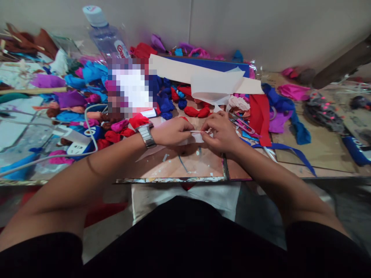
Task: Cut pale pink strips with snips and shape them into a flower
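Note:
Above the front part of the table, my left hand (pixel 171 131), with a metal watch at the wrist, pinches one end of a thin white strip (pixel 195 132). The fingers of my right hand (pixel 222 133) are closed on the strip's other end, close to the left fingertips. Whether the strip is rolled paper or cloth I cannot tell. Below it, a pale thin sheet (pixel 189 139) hangs partly hidden by both hands. Just beyond my hands lie red bunched cloth pieces (pixel 197 112). Pink-handled scissors (pixel 246 126) rest right of my right hand.
Behind are a cream strip (pixel 174 69) and a translucent white sheet (pixel 216 87). Bunched coloured cloth (pixel 72 98), a clear bottle (pixel 107 38) and a power strip (pixel 82 144) with cables occupy the left. To the right lie a red ribbon (pixel 260 117) and a pin cushion (pixel 324 110).

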`<state>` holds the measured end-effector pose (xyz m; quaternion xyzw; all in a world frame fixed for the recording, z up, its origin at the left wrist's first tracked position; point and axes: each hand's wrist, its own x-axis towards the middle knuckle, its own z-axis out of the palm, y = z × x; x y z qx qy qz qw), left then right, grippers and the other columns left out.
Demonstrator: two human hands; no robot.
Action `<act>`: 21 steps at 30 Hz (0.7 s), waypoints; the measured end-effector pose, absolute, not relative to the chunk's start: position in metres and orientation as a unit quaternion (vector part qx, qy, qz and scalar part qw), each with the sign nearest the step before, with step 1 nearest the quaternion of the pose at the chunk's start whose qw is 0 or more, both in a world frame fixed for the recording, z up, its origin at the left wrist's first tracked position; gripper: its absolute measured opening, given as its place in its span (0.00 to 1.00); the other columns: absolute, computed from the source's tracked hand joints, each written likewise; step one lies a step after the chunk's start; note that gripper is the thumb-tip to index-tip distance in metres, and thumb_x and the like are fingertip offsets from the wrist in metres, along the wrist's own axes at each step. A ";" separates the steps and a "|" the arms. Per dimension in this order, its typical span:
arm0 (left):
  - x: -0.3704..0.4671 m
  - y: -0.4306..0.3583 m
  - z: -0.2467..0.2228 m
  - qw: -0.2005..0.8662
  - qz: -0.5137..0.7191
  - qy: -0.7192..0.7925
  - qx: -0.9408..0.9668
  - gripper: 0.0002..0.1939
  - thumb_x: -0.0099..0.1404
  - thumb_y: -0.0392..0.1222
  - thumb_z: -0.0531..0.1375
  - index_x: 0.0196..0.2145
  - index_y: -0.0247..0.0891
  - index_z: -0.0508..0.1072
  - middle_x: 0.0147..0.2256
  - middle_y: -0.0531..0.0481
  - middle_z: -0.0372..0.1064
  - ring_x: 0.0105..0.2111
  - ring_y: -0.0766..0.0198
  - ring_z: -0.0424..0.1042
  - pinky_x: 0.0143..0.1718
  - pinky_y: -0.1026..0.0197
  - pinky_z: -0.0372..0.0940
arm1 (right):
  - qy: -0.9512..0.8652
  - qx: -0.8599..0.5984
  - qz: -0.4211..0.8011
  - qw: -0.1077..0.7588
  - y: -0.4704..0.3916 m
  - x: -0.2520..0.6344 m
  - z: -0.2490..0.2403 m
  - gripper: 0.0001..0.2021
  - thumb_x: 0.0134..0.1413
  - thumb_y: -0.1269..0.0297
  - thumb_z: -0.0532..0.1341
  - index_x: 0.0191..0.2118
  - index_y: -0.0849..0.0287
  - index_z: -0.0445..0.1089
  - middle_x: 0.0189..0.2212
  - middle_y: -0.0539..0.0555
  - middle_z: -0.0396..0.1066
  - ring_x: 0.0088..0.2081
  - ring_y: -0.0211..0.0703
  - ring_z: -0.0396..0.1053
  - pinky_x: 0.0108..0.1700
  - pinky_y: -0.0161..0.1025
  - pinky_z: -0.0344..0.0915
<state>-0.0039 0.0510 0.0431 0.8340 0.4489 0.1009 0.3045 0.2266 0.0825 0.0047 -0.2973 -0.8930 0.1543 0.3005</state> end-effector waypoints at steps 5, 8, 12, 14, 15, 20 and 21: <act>-0.006 0.054 0.039 0.354 0.099 0.444 0.817 0.16 0.68 0.50 0.55 0.27 0.37 0.69 0.24 0.53 0.66 0.24 0.67 0.63 0.27 0.63 0.54 | -0.899 -0.285 0.156 0.294 0.083 0.228 0.005 0.04 0.57 0.64 0.63 0.32 0.55 0.73 0.31 0.52 0.76 0.41 0.51 0.72 0.54 0.54 0.53; -0.007 0.055 0.037 0.342 0.104 0.443 0.822 0.17 0.69 0.49 0.55 0.27 0.37 0.70 0.23 0.53 0.66 0.23 0.67 0.62 0.26 0.64 0.54 | -0.903 -0.291 0.160 0.273 0.082 0.228 0.007 0.03 0.57 0.64 0.63 0.35 0.54 0.75 0.34 0.52 0.78 0.43 0.52 0.72 0.55 0.54 0.52; -0.008 0.054 0.034 0.381 0.111 0.434 0.809 0.15 0.70 0.48 0.56 0.31 0.36 0.74 0.27 0.51 0.74 0.25 0.66 0.69 0.28 0.66 0.59 | -0.904 -0.286 0.153 0.277 0.079 0.227 0.008 0.06 0.58 0.62 0.65 0.40 0.52 0.79 0.36 0.51 0.81 0.45 0.52 0.73 0.57 0.56 0.49; -0.007 0.052 0.033 0.449 0.116 0.425 0.777 0.16 0.72 0.49 0.55 0.36 0.36 0.77 0.30 0.49 0.78 0.26 0.66 0.72 0.28 0.66 0.63 | -0.901 -0.291 0.143 0.288 0.078 0.227 0.007 0.05 0.60 0.60 0.66 0.38 0.52 0.79 0.36 0.51 0.81 0.46 0.53 0.73 0.59 0.57 0.49; -0.006 0.051 0.033 0.477 0.119 0.422 0.762 0.16 0.73 0.49 0.55 0.38 0.36 0.77 0.31 0.48 0.79 0.26 0.66 0.74 0.28 0.66 0.64 | -0.900 -0.293 0.141 0.289 0.078 0.226 0.006 0.05 0.61 0.60 0.66 0.37 0.52 0.79 0.36 0.51 0.81 0.46 0.53 0.73 0.59 0.57 0.48; -0.005 0.050 0.033 0.546 0.128 0.430 0.707 0.10 0.68 0.44 0.57 0.36 0.37 0.77 0.30 0.48 0.79 0.26 0.65 0.76 0.27 0.67 0.65 | -0.901 -0.292 0.132 0.292 0.080 0.225 0.003 0.06 0.63 0.60 0.65 0.37 0.51 0.80 0.35 0.51 0.81 0.44 0.52 0.73 0.60 0.57 0.49; -0.005 0.050 0.033 0.574 0.126 0.427 0.687 0.09 0.67 0.42 0.57 0.36 0.37 0.76 0.29 0.48 0.79 0.25 0.65 0.76 0.27 0.67 0.64 | -0.902 -0.289 0.128 0.293 0.080 0.225 0.003 0.06 0.63 0.60 0.65 0.37 0.51 0.80 0.35 0.51 0.81 0.44 0.52 0.73 0.60 0.57 0.50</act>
